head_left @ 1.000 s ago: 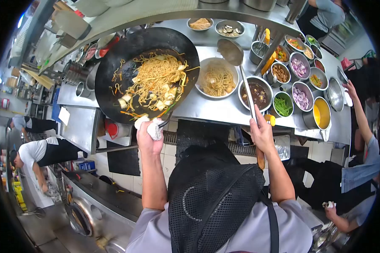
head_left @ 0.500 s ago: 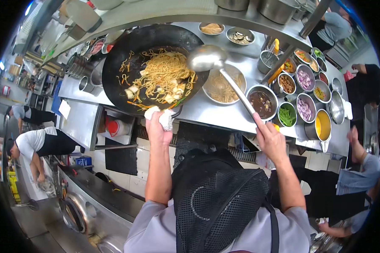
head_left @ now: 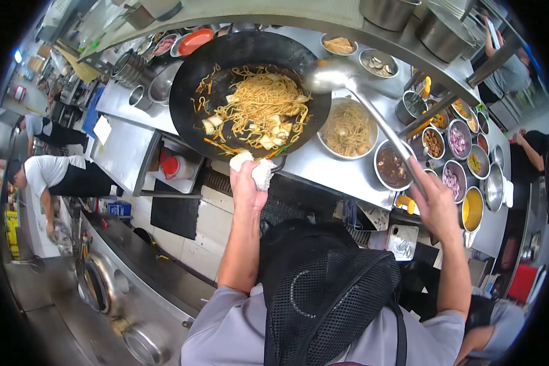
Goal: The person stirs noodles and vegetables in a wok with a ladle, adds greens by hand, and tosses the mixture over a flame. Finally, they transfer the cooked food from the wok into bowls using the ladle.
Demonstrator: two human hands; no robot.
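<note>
My left hand (head_left: 250, 183) is closed around a folded white cloth (head_left: 261, 173) at the near rim of a large black wok (head_left: 192, 76). A metal handle partly shows beside the cloth. The wok tilts towards me and holds noodles (head_left: 265, 97) with pale chunks and strips of vegetable. My right hand (head_left: 434, 204) grips the end of a long steel ladle (head_left: 381, 122). The ladle's bowl, slightly blurred, hangs over the wok's right rim; its contents cannot be made out. Beneath the ladle's shaft stands a steel bowl of brownish noodles (head_left: 351, 131).
A bowl of dark sauce (head_left: 393, 166) and several containers of chopped ingredients (head_left: 459, 137) crowd the counter on the right. An overhead steel shelf (head_left: 323, 18) carries pots. Co-workers stand left (head_left: 61, 174) and lower right (head_left: 494, 329). A red-lidded tub (head_left: 175, 166) sits under the counter.
The view has shifted, so the wok and counter appear farther right. The ladle has swung slightly right relative to the wok. A co-worker at right has moved lower in view.
</note>
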